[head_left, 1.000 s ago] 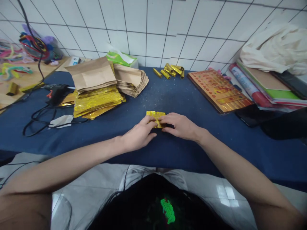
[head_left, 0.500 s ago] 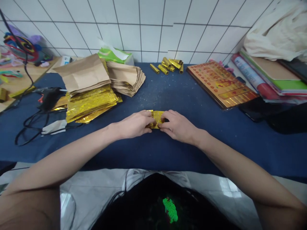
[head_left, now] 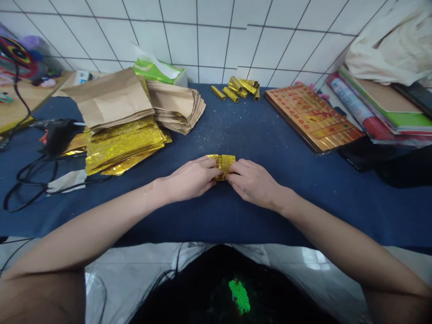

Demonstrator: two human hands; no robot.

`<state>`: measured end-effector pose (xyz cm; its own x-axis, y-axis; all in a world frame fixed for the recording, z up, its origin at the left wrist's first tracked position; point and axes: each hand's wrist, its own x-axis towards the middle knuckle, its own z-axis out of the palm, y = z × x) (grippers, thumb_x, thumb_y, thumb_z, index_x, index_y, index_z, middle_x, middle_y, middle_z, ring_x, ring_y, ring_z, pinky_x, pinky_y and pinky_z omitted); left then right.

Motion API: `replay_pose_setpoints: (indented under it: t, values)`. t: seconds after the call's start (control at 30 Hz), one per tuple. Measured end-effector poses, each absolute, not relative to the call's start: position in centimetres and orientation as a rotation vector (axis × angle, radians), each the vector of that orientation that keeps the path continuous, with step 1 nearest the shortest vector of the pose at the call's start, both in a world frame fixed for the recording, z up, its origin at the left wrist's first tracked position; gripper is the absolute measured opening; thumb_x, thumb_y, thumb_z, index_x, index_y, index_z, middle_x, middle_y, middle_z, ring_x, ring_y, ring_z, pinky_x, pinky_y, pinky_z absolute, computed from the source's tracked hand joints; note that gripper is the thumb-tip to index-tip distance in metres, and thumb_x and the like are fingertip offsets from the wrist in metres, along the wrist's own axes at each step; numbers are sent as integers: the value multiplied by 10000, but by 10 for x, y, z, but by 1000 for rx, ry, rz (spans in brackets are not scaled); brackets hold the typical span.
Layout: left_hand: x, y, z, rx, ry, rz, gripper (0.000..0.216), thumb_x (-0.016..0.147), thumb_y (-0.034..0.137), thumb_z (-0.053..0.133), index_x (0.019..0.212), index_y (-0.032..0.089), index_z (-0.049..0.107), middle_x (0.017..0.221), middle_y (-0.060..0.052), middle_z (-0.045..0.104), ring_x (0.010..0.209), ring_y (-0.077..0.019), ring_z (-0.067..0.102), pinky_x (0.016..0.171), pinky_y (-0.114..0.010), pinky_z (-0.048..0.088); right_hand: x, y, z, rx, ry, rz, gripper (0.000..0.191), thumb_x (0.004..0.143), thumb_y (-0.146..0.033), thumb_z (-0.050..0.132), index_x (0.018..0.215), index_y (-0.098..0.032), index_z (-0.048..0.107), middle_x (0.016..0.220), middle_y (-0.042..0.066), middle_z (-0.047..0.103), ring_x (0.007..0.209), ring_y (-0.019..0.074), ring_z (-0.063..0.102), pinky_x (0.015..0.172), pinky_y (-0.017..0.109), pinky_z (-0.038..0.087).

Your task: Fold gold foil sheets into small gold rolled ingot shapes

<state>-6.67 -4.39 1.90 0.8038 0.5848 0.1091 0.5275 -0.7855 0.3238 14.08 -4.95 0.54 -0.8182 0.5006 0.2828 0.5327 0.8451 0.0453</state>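
A small piece of folded gold foil paper point(head_left: 228, 159) lies on the blue cloth, between my two hands. My left hand point(head_left: 195, 178) grips its left part, fingers bent over it. On the right edge, my right hand point(head_left: 251, 181) pinches the same paper with its fingertips. Creases run up and down the foil, and its lower part is partly hidden by my fingers. Farther back, several rolled gold foil tubes point(head_left: 238, 89) lie in a small heap near the wall. To the left is a stack of gold foil sheets point(head_left: 124, 146).
Brown paper sheets point(head_left: 111, 99) rest on the foil stack. A black glue gun point(head_left: 60, 137) with its looped cord lies at left. Behind stands a green tissue pack point(head_left: 157, 72). An orange-gold box point(head_left: 312, 119) sits at right, beside piled books point(head_left: 393, 101).
My fingers have shifted on the foil: the right hand has slid to the right and down, uncovering its upper right part. A raised fold now shows near the middle.
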Motion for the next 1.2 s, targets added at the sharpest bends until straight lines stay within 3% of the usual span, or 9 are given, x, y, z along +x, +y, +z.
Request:
replay_pose_setpoints:
  t: [0.1, 0.37, 0.6, 0.87, 1.2]
  values:
    - [-67, -43, 20, 2617, 964, 356, 282, 833, 207, 535, 1108, 144, 524, 997, -78, 590, 954, -193, 558, 845, -342, 464, 140, -49, 5, -782, -2752, -149, 268, 875, -164, 398, 748, -148, 634, 766, 89, 585, 742, 185, 494, 706, 336, 440]
    - [-68, -38, 14, 2615, 954, 340, 131, 856, 186, 494, 913, 157, 608, 924, -53, 563, 902, -171, 535, 829, -321, 458, 141, -50, 7, -798, -2748, -27, 217, 867, -211, 447, 861, -138, 651, 851, 105, 602, 792, 203, 520, 742, 369, 459]
    - [-69, -37, 12, 2654, 955, 350, 164, 847, 193, 517, 994, 151, 578, 1100, -81, 555, 1027, -192, 501, 908, -350, 428, 141, -50, 8, -763, -2742, 16, 226, 869, -178, 438, 866, -148, 662, 926, 108, 623, 877, 204, 550, 813, 387, 470]
    - [-69, -37, 16, 2693, 987, 312, 273, 853, 220, 514, 1115, 146, 488, 1045, -78, 581, 973, -195, 525, 853, -342, 448, 140, -48, 10, -726, -2732, 158, 219, 845, -132, 450, 907, -145, 659, 945, 110, 669, 936, 219, 602, 858, 427, 474]
    - [-71, -35, 23, 2730, 911, 205, 179, 811, 296, 584, 910, 151, 552, 1081, -89, 599, 1011, -221, 531, 860, -363, 440, 139, -49, 5, -785, -2668, 81, 226, 868, -146, 402, 831, -137, 625, 932, 110, 686, 880, 204, 634, 805, 368, 515]
